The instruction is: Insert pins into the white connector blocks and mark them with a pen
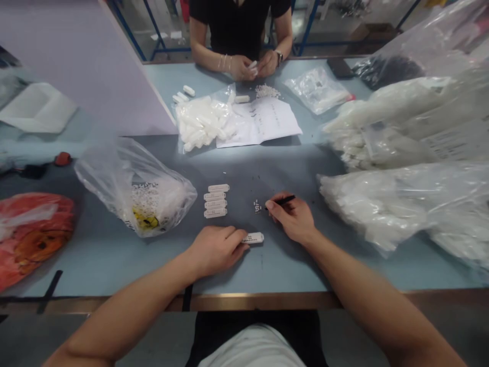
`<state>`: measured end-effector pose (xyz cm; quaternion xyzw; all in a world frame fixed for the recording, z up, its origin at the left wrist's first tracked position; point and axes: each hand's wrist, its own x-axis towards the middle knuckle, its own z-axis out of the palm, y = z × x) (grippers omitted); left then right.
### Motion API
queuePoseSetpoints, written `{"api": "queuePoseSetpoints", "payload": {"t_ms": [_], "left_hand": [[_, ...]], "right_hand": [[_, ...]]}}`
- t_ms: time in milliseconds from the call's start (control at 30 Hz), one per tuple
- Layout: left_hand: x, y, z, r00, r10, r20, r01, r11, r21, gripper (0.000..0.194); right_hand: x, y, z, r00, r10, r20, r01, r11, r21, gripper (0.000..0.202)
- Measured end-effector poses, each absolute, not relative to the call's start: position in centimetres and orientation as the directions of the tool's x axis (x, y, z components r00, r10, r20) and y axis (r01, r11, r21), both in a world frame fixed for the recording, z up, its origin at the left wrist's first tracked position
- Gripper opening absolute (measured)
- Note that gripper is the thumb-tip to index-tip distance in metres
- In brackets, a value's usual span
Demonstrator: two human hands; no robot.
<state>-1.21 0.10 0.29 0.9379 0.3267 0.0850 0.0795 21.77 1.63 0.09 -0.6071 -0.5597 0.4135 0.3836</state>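
Observation:
My left hand (219, 248) grips the left end of a small white perforated plate (253, 238) on the table. In my right hand (289, 215) is a slim black tool (282, 201), its tip pointing left. Just left of that tip lies a little group of tiny white pieces (257, 206). Several similar white plates (215, 204) are stacked in a column up and left of my left hand.
An open clear bag (143, 193) with small parts stands left, beside a red bag (36, 234). Large bags (405, 204) fill the right. Across the table, a person's hands (254, 66) hold white pieces behind a paper sheet (263, 122). A panel (95, 66) rises back left.

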Motion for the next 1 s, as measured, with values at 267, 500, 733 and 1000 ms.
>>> {"api": "queuePoseSetpoints", "payload": {"t_ms": [267,500,733,1000], "left_hand": [[-4.0,0.9,5.0,0.707,0.680,-0.194,0.684,-0.727,-0.060,0.016],[-5.3,1.9,5.5,0.591,0.773,-0.230,0.778,-0.622,-0.092,0.030],[-5.2,3.0,4.5,0.487,0.853,-0.190,0.868,-0.496,-0.003,0.027],[-6.0,3.6,5.3,0.031,0.974,0.224,0.955,-0.095,0.281,0.031]], "right_hand": [[21.8,1.7,-0.4,0.023,0.996,-0.087,0.315,-0.090,-0.945,0.037],[21.7,1.8,-0.5,0.041,0.995,-0.089,0.290,-0.097,-0.952,0.037],[21.9,1.7,-0.4,0.042,0.997,-0.069,0.189,-0.076,-0.979,0.035],[24.4,2.7,1.1,0.128,0.990,0.061,0.538,-0.017,-0.843,0.034]]}}
